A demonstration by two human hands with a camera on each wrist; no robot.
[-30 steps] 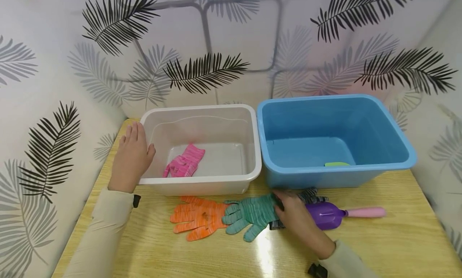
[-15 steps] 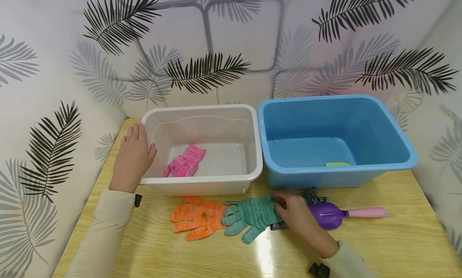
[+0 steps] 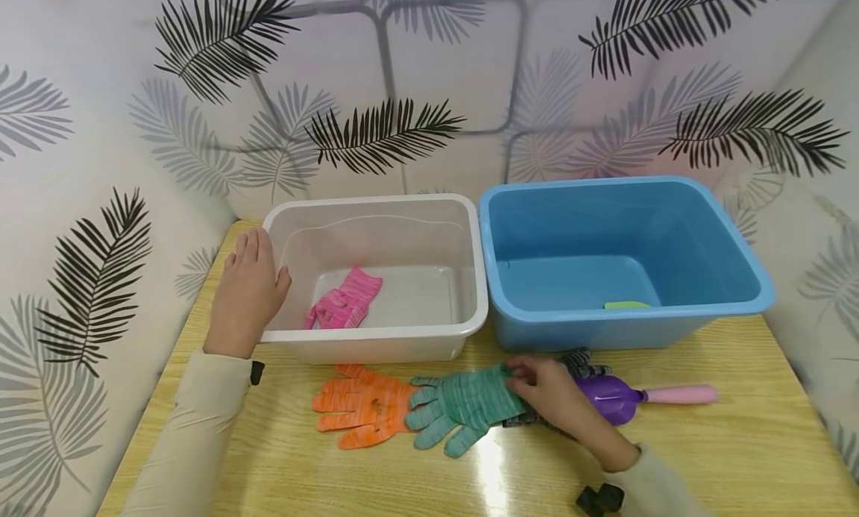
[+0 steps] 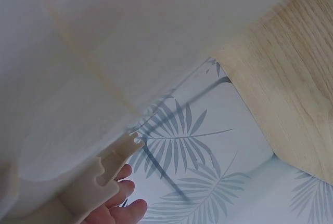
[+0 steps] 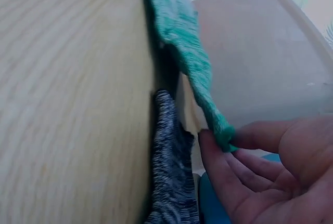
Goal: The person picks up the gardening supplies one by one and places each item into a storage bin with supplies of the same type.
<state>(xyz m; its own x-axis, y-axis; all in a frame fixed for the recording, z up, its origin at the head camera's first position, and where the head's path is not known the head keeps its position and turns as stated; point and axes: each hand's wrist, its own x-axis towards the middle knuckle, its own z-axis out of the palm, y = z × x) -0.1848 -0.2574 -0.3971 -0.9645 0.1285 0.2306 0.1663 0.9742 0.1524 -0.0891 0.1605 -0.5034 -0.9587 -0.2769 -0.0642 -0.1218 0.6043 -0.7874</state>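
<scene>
At the left rim of the white plastic tub [image 3: 376,336], my left hand [image 3: 244,297] holds on, thumb toward the inside; fingertips [image 4: 128,188] show past the rim's underside in the left wrist view. My right hand [image 3: 553,394] pinches the cuff of a green knit glove [image 3: 473,401] between thumb and fingers, and the right wrist view shows this cuff lifted off the table. The green glove's fingers overlap an orange glove [image 3: 365,409] lying flat. Beneath the green cuff and my right hand lies a black-and-grey glove [image 5: 174,177], partly hidden. A pink glove [image 3: 345,301] lies inside the white tub.
A blue tub [image 3: 624,317] stands right beside the white one, with a light green object [image 3: 626,305] mostly hidden behind its front wall. Right of my right hand lies a purple scoop [image 3: 612,399] with a pink handle. Leaf-patterned cloth surrounds the wooden table [image 3: 403,487].
My right hand has raised the green glove's cuff slightly, and the glove has shifted a little left over the orange one, which also moved slightly. My left hand stays on the tub rim.
</scene>
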